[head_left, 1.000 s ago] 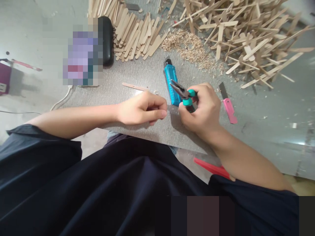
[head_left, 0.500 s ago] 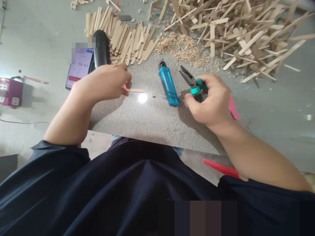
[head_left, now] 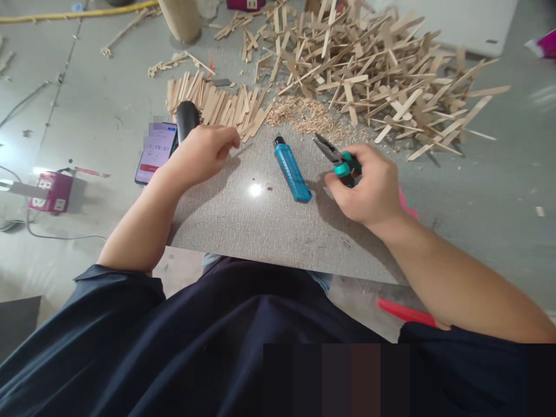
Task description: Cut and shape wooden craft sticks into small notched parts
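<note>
Below the near edge of the grey tabletop, I see a red piece, too hidden to name. Over the tabletop, my right hand is closed around the handles of needle-nose pliers; their tips point away from me, narrowly parted, with nothing visible between them. A pink handle shows partly behind the right wrist. Between the hands lies a blue box cutter, touched by neither. My left hand has its fingers curled in, close to the near side of a row of wooden craft sticks; from this feed I cannot tell whether it pinches anything. Past the left wrist, a smartphone showing digits rests beside a black case.

Farther out, the row lies packed side by side, with a patch of wood slivers to its right. Beyond the slivers sprawls a large loose heap of craft sticks. By my judgement, so many slivers mean a good deal is done, and the pliers in hand suggest work remains; I cannot tell which sticks are finished.
</note>
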{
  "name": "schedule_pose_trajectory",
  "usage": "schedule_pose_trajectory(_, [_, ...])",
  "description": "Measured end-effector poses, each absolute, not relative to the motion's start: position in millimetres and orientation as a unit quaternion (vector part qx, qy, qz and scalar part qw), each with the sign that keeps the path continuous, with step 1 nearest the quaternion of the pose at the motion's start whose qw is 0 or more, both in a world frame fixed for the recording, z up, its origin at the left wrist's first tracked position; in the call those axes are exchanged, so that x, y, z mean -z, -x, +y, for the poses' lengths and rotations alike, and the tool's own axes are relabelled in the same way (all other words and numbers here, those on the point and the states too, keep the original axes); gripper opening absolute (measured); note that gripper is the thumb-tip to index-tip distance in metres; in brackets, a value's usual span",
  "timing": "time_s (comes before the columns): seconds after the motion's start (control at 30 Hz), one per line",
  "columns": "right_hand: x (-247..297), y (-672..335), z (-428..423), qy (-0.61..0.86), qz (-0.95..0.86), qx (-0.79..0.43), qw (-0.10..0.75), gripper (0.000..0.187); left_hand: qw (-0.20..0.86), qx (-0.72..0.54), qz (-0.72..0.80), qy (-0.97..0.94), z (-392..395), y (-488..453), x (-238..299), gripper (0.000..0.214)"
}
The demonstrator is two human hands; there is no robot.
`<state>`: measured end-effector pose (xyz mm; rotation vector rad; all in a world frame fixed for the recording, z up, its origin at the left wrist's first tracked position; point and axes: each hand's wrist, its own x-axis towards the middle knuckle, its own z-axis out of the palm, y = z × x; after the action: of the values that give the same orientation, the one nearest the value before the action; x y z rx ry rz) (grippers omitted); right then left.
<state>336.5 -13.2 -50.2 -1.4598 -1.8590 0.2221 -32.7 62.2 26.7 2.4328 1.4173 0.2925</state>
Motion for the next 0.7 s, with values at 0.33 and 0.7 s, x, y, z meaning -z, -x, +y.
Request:
schedule_pose_trajectory(0.33, [44.1,-328.4,-13.7,0.565,-0.72,-0.113,0.387,0.025,0.037,-0.011,0.651,-0.758,74.6,7.5,-16.7,0.038])
schedule_pose_trajectory(0.7, [47.0,-322.4,-12.7,0.549,-0.733,-0.112,0.386,0.021,0.039,0.067,0.671,-0.738,66.9,-8.3,-32.8,0.04])
